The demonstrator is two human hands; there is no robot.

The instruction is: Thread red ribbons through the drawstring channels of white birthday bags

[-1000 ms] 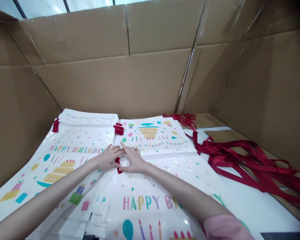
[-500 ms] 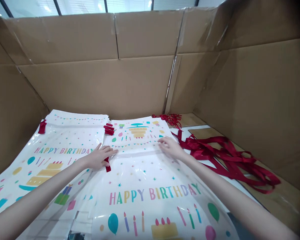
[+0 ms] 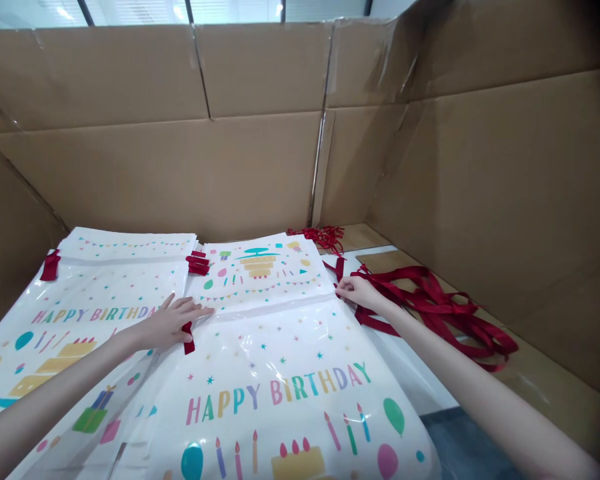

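Observation:
A white "HAPPY BIRTHDAY" plastic bag lies flat in front of me on a stack of the same bags. My left hand presses flat on its upper left corner, fingers spread, over a short red ribbon end. My right hand is at the bag's upper right corner, fingers pinched at the edge beside a red ribbon. Whether it grips the ribbon or the bag's edge is unclear.
A second stack of birthday bags lies to the left, with red ribbon ends at its corners. A loose pile of red ribbons lies at the right. Tall cardboard walls enclose the table on three sides.
My right hand left the left hand at the bag's upper left corner and slid right along the bag's top to its upper right corner. The left hand stayed put.

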